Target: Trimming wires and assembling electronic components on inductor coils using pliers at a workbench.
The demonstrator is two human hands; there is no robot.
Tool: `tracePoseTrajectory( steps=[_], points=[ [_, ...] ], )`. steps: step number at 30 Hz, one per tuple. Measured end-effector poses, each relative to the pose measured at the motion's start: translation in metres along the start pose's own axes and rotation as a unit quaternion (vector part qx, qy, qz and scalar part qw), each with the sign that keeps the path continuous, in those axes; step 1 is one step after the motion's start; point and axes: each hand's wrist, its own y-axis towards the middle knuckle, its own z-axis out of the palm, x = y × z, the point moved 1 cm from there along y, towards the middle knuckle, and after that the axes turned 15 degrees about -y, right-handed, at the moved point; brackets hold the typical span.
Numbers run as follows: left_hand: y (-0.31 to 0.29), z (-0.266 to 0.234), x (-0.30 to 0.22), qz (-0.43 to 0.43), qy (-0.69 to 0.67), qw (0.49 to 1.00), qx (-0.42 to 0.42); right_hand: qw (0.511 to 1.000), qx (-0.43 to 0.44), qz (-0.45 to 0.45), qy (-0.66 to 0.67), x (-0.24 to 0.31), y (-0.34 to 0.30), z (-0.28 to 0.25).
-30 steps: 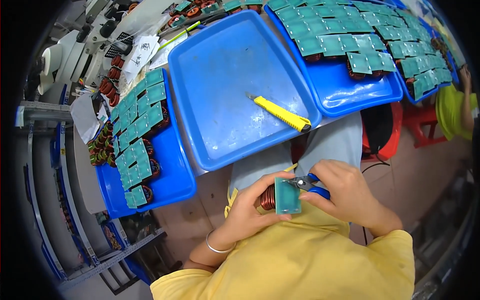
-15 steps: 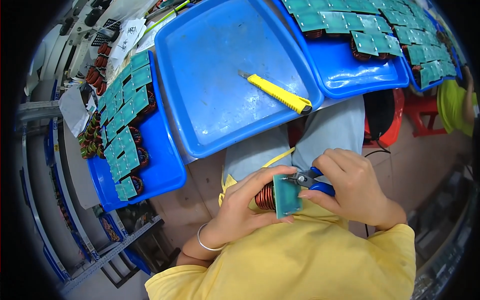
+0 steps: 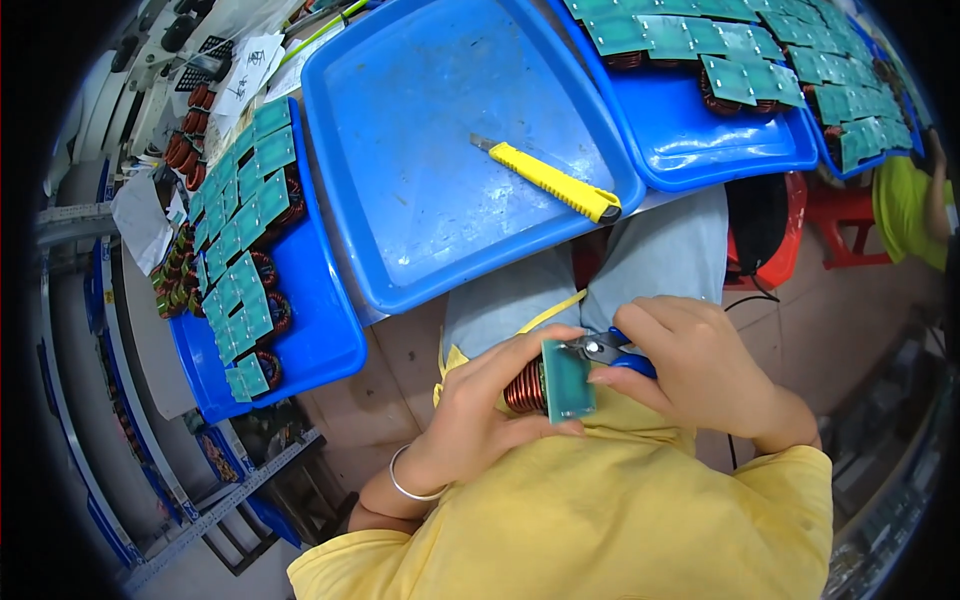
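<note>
My left hand [image 3: 475, 398] grips a green circuit board [image 3: 570, 385] with a copper-wound toroidal coil [image 3: 527, 388] on its back, thumb and fingers at the board's two ends. The board is tilted so its flat solder side faces right. In my right hand [image 3: 695, 360] is a pair of blue-handled cutting pliers [image 3: 622, 356], my fingers wrapped round the handles. The jaws touch or nearly touch the upper end of the board, near a pin; whether they close on it I cannot tell. Both hands are above my lap.
A blue tray [image 3: 390, 240] ahead holds a yellow utility knife [image 3: 555, 182]. Blue trays of boards with coils stand left [image 3: 330, 350] and right [image 3: 690, 165]. Loose coils [image 3: 185, 150] and papers [image 3: 250, 75] lie at far left. Another person's sleeve [image 3: 900, 210] shows at far right.
The board and the pliers have shifted slightly left and up together. The board is turned a little more toward view. Both hands keep their hold.
</note>
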Motion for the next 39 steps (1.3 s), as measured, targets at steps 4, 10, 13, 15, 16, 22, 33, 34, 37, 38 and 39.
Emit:
tracePoseTrajectory(
  steps=[4, 10, 13, 15, 16, 22, 33, 34, 37, 38, 39],
  points=[
    [-0.002, 0.001, 0.044, -0.219, -0.174, 0.957, -0.077, 0.974, 0.169, 0.094, 0.117, -0.019, 0.008, 0.037],
    [0.012, 0.000, 0.103, -0.307, -0.225, 0.925, -0.019, 0.898, 0.334, 0.193, 0.210, -0.047, 0.011, 0.103],
    [0.011, 0.002, 0.108, -0.329, -0.246, 0.911, -0.026, 0.874, 0.372, 0.220, 0.224, -0.050, 0.012, 0.105],
    [0.008, 0.003, 0.106, -0.267, -0.264, 0.926, -0.035, 0.923, 0.253, 0.172, 0.235, -0.044, 0.006, 0.097],
    [0.009, 0.004, 0.101, -0.258, -0.264, 0.929, -0.030, 0.954, 0.131, 0.122, 0.241, -0.041, 0.003, 0.085],
    [0.005, 0.003, 0.057, -0.218, -0.358, 0.901, 0.111, 0.974, -0.033, -0.076, 0.209, -0.011, -0.001, 0.017],
    [-0.002, -0.083, -0.019, 0.044, -0.138, 0.983, -0.115, 0.950, -0.241, 0.060, -0.188, -0.073, 0.046, -0.072],
    [-0.003, -0.100, -0.019, 0.080, -0.040, 0.974, -0.208, 0.950, -0.219, 0.069, -0.211, -0.087, 0.051, -0.071],
    [-0.004, -0.155, -0.028, 0.144, 0.431, 0.831, -0.321, 0.944, -0.211, 0.065, -0.246, -0.102, 0.063, -0.067],
    [-0.004, -0.168, -0.027, 0.129, 0.447, 0.823, -0.327, 0.942, -0.199, 0.094, -0.253, -0.100, 0.066, -0.068],
    [-0.004, -0.178, -0.026, 0.114, 0.473, 0.807, -0.335, 0.940, -0.188, 0.122, -0.258, -0.099, 0.069, -0.067]
  ],
)
